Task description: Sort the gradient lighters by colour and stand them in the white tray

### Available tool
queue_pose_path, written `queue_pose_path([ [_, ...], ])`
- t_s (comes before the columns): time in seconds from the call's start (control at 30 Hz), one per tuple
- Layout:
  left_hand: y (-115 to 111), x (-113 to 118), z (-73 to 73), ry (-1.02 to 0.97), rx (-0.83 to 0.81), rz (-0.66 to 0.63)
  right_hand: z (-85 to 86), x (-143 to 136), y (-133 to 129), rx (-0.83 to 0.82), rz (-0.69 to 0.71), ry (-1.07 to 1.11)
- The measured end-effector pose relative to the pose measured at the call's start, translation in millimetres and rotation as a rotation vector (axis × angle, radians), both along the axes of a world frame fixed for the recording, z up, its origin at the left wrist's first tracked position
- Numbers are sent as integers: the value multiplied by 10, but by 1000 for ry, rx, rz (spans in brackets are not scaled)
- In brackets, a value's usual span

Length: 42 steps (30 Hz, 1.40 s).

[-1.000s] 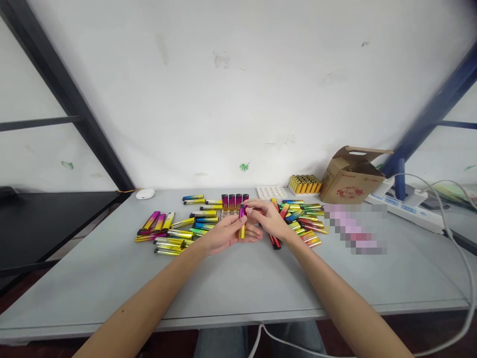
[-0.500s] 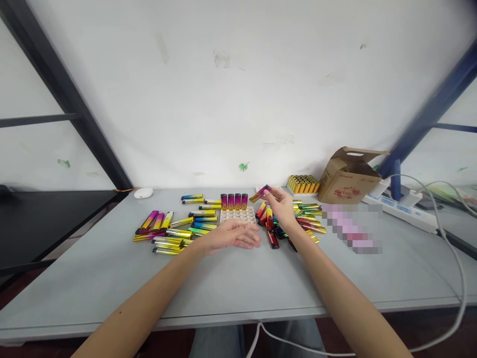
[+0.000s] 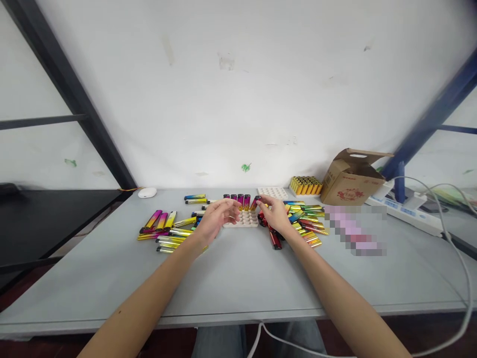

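Observation:
Pinched in the fingers of my right hand [image 3: 276, 215] is a purple-and-gold lighter [image 3: 255, 203], slightly tilted, at the right end of a row of upright purple-and-gold lighters [image 3: 246, 202]. That row stands at the back of a white tray with round holes [image 3: 241, 224]. I cannot tell whether the held lighter touches the tray. My left hand [image 3: 215, 219] is at the tray's left side, fingers loosely curved and apart, with nothing visible in them. It hides part of the tray and some loose lighters.
Loose shiny lighters lie to the left [image 3: 161, 220] and in a heap to the right [image 3: 307, 224]. Behind are another white holed tray [image 3: 273, 192], a tray packed with gold lighters [image 3: 306, 186], an open cardboard box [image 3: 345, 186], a power strip [image 3: 413, 213] and a white case [image 3: 147, 192].
My right hand has brought its lighter left and down to the end of the upright row. My left hand has moved left and up, its fingers now curved beside the row.

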State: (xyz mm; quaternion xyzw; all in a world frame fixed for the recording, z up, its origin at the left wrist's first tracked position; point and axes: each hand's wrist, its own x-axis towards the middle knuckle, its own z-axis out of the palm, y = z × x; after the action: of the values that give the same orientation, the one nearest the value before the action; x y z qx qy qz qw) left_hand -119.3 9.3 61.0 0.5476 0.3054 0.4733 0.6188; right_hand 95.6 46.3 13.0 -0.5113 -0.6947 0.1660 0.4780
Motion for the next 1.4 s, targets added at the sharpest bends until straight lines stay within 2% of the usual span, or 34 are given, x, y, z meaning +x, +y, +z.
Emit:
queue_pose_path([
  [0.1,11,2,20,-1,35,177,4,-12,13,21,-30,-59],
  [0.2,49,-32,6,118,163,541,-16,-27,40,28,-24,-108],
  [0.27,98,-98,-15,270,277,774,-38,-35,50,3,-15,-143],
  [0.3,132,-152,-24,362,327,850,-47,-38,49,-17,-15,-158],
  [0.4,270,-410,-28,760,447,964,-59,-45,28,-62,-26,-196],
  [0.47,379,-654,-22,1046,460,1007,-54,-52,5,-55,-38,-219],
  [0.53,480,-917,-28,1202,280,1065,-46,-62,-15,-33,-61,-233],
  [0.63,599,-1234,-85,1318,-81,1067,-41,-72,-32,-21,-91,-232],
  [0.73,671,-1377,-177,1354,-262,964,-46,-68,-35,-16,-115,-229],
  [0.8,692,-1391,-230,1362,-253,924,-52,-59,-35,-1,-115,-227],
  [0.87,695,-1376,-258,1354,-174,912,-54,-52,-38,17,-102,-225],
  [1.0,681,-1348,-243,1346,-11,873,-41,-53,-54,27,-93,-228],
  [1.17,677,-1342,-197,1308,-2,876,-16,-52,-70,44,-100,-228],
  [1.3,681,-1318,-193,1239,43,1011,-16,-31,-64,51,-107,-234],
  [1.4,664,-1209,-174,1095,236,1114,-12,-21,-61,75,-109,-238],
])
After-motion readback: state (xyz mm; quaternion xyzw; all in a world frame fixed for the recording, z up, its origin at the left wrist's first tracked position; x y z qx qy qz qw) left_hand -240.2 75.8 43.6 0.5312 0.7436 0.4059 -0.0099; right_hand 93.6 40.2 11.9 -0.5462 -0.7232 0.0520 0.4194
